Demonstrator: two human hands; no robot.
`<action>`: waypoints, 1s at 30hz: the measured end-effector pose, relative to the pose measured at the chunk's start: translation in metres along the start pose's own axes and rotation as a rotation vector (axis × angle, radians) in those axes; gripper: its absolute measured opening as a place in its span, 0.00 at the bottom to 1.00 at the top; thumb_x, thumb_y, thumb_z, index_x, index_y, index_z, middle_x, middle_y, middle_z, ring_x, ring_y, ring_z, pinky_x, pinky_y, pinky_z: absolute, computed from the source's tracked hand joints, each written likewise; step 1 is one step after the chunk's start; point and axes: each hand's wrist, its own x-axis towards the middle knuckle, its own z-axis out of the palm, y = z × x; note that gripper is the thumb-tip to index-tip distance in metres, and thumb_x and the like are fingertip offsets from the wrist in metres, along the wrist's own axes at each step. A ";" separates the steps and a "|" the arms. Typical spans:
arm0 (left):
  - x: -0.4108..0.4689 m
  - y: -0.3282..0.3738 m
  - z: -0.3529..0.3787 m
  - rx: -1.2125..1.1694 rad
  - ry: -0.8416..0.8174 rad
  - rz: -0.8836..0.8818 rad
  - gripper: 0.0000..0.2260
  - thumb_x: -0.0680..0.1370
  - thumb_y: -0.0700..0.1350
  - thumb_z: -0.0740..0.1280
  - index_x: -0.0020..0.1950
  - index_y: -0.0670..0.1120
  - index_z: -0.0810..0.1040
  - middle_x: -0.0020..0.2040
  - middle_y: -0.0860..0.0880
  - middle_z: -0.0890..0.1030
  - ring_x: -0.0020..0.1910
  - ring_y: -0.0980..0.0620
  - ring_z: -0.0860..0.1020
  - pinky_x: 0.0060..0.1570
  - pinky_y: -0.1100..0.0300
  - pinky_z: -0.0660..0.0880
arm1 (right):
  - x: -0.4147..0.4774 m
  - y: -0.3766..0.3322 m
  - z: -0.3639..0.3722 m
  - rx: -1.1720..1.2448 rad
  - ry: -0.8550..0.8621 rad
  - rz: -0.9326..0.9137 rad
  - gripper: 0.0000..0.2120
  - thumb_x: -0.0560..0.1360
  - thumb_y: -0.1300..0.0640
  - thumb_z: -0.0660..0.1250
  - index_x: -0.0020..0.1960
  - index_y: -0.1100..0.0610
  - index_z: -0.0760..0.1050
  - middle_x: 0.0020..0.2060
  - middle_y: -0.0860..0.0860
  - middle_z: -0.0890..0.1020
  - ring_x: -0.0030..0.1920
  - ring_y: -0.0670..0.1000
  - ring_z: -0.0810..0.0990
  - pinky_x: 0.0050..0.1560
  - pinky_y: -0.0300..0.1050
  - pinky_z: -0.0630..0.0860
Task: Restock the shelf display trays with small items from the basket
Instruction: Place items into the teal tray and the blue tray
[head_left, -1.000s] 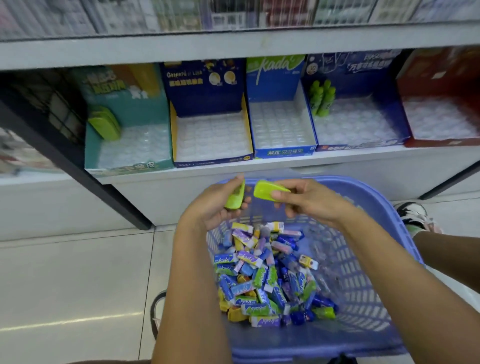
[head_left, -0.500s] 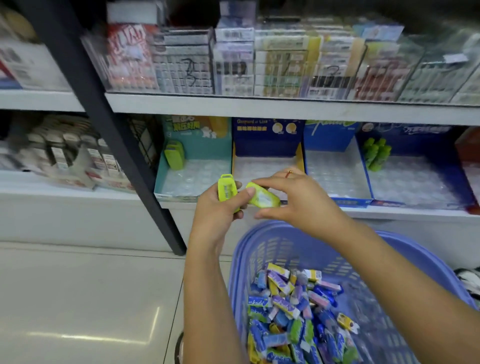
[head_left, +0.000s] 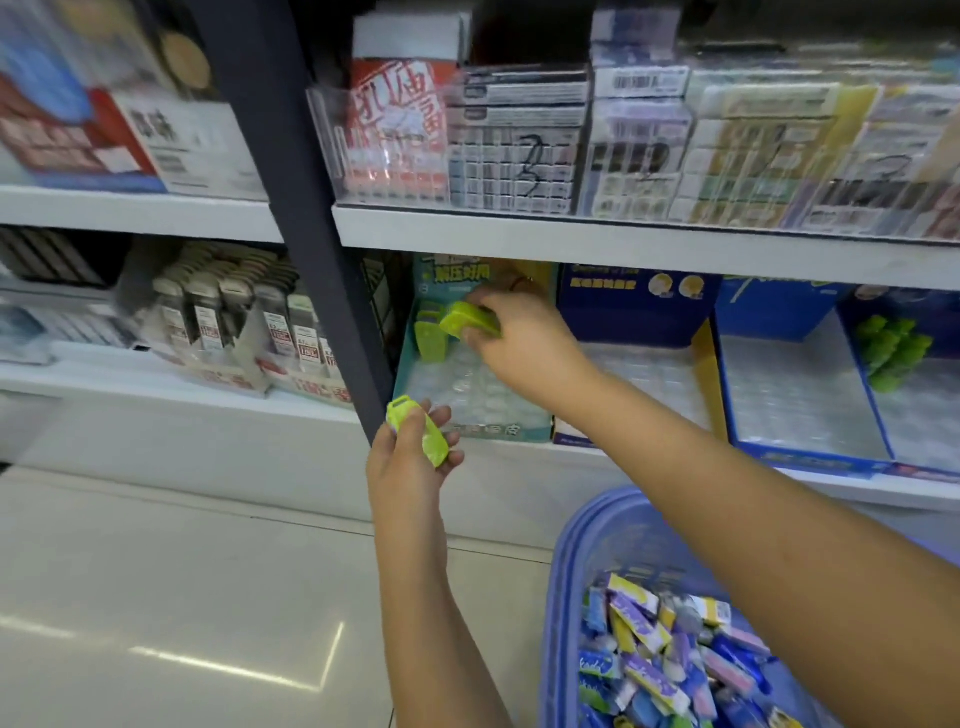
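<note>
- Upper shelf board (head_left: 623, 249) roofs the teal tray (head_left: 498, 432); access is from the front.
- Dark upright post (head_left: 322, 291) bars its left side.
- Green packs (head_left: 427, 340) fill its back left corner, the right hand (head_left: 524, 345) beside them; front cells lie bare.

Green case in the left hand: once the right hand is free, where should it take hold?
Probably take the case by its loop end, from above: it sticks out clear past the left hand, whose thumb and fingers wrap the middle. The right hand grips a second case.
</note>
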 end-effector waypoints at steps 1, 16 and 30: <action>0.002 -0.002 -0.004 0.000 -0.006 0.003 0.07 0.81 0.42 0.59 0.50 0.46 0.77 0.43 0.47 0.82 0.34 0.54 0.76 0.30 0.67 0.75 | 0.006 -0.001 0.007 0.030 0.004 0.015 0.17 0.76 0.56 0.65 0.63 0.57 0.73 0.57 0.58 0.78 0.57 0.57 0.75 0.49 0.43 0.68; 0.011 -0.011 -0.018 -0.026 -0.095 0.003 0.08 0.80 0.44 0.62 0.54 0.45 0.79 0.41 0.49 0.84 0.38 0.56 0.81 0.38 0.65 0.79 | 0.018 0.008 0.055 0.004 -0.020 -0.104 0.14 0.75 0.64 0.65 0.60 0.58 0.74 0.55 0.57 0.74 0.53 0.56 0.77 0.55 0.47 0.74; 0.009 0.002 -0.014 -0.270 -0.093 -0.111 0.13 0.82 0.45 0.56 0.53 0.40 0.78 0.40 0.46 0.83 0.41 0.49 0.82 0.43 0.58 0.81 | 0.030 0.003 0.041 -0.035 -0.076 -0.036 0.12 0.76 0.51 0.64 0.57 0.53 0.72 0.56 0.50 0.71 0.52 0.51 0.76 0.48 0.44 0.71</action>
